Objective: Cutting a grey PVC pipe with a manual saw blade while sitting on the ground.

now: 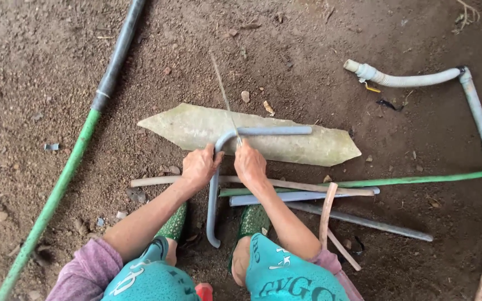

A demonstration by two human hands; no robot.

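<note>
Bent pipe apparently on slab

The bent grey pipe looks like smooth, matt plastic; the flat pale slab beneath it is rough, dull and stone-like; the earth floor is coarse, crumbly brown soil; the green hose has a smooth, faintly glossy plastic skin; the pale sticks look like dry, matt wood.
</note>
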